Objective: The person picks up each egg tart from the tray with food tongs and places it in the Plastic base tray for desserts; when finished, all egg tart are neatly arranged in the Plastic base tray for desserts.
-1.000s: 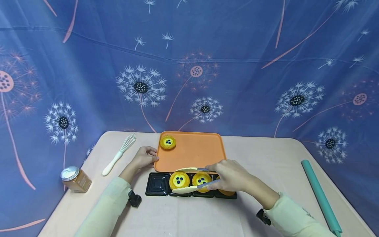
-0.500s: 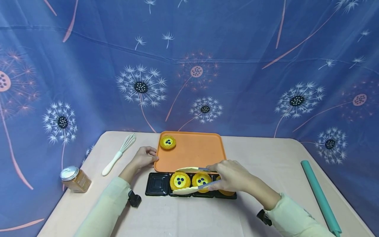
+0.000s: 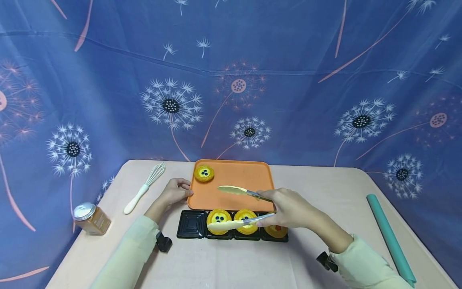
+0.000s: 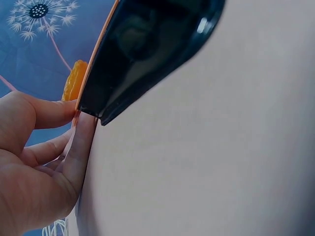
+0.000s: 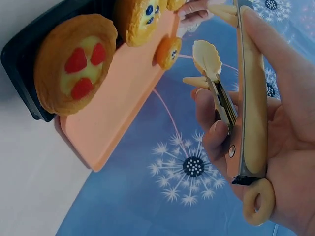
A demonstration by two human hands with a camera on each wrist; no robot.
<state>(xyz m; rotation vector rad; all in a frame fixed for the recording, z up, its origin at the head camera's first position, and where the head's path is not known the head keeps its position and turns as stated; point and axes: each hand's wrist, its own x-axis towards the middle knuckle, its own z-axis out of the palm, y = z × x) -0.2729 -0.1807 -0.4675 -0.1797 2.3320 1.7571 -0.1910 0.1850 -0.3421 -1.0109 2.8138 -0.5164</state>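
My right hand [image 3: 290,207] holds food tongs [image 5: 252,98] with cream scalloped tips, spread apart and with nothing between them. In the head view one tip overlaps the tray and the other overlaps the second tart from the left [image 3: 219,217]. That blueberry-topped tart, another blueberry tart [image 3: 246,217] and a strawberry-topped tart [image 5: 76,66] sit in a black compartment box [image 3: 192,224]; its leftmost compartment is bare. My left hand [image 3: 175,192] pinches the left rim of the orange tray [image 3: 245,176]. A blueberry tart [image 3: 204,173] lies in the tray's far left corner.
A white-handled whisk [image 3: 138,197] and a silver-lidded jar [image 3: 92,219] are at the left. A teal roll [image 3: 391,241] lies along the right side. Patterned blue cloth [image 3: 303,112] hangs behind the table.
My right hand has lifted slightly and shifted right. The tongs' tips have spread wider, the far one now over the tray. The left hand stays at the tray's rim.
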